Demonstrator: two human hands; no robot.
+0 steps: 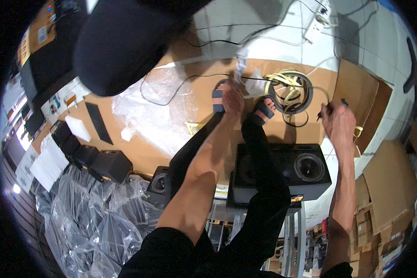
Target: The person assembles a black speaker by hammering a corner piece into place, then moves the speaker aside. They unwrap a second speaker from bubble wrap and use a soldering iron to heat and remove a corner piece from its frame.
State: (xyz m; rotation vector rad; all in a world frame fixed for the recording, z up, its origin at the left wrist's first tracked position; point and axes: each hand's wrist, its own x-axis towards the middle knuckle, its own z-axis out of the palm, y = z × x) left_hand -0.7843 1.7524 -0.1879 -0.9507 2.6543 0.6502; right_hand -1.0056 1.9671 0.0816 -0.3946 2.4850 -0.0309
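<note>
Underfoot, broad brown cardboard sheets [180,139] spread flat over a pale tiled floor [264,37]. Lower left, a heap of crinkled clear plastic bags [92,217]. In the middle, a large black box-shaped loudspeaker [282,173] with a round cone at its right end, resting on a grey metal stand [294,231]. Beyond it, on the cardboard, a loose coil of yellow and black flat strapping [289,90]. Left hand [231,99] stretched forward, fingers curled on a small white crumpled wrapper [241,69]; firmness of the grasp impossible to tell. Right hand [339,123] raised just right of the coil, fingers closed around a thin black cable [326,109].
</note>
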